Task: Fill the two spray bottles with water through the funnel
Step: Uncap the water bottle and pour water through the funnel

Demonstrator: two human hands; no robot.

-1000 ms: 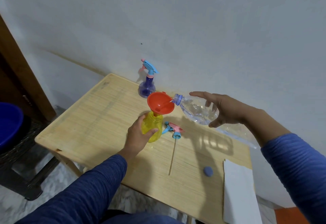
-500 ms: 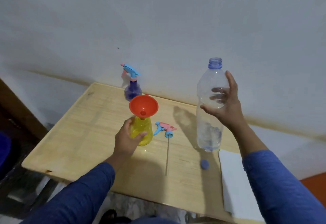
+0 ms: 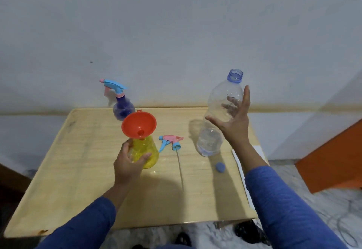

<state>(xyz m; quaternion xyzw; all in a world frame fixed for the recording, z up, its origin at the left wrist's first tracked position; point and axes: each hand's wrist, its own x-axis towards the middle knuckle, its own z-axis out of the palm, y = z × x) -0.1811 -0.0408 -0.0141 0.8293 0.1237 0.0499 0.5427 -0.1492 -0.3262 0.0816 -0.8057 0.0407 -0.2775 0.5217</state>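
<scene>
Two hands work over a pale wood-grain worktop [image 3: 82,170]. The left hand [image 3: 128,165] curls its fingers and thumb round the lower body of a translucent yellow spray bottle [image 3: 147,151], which stands upright with a glossy orange plastic funnel [image 3: 139,124] seated in its neck. The right hand [image 3: 236,125] is spread, fingers straight, its palm against the side of a clear ribbed plastic water bottle [image 3: 219,119]; whether it presses or only touches cannot be told. That bottle stands on the worktop, tilted slightly, uncapped at its blue neck, with a little water at the bottom and no label to read. Its round blue cap [image 3: 220,167] lies just in front of it. Between the two bottles lies a pink-and-blue trigger sprayer head [image 3: 170,141], its thin dip tube pointing toward the person. At the rear edge stands a purple spray bottle [image 3: 123,108] with its trigger head fitted. White paper [image 3: 240,162] lies at the right edge.
</scene>
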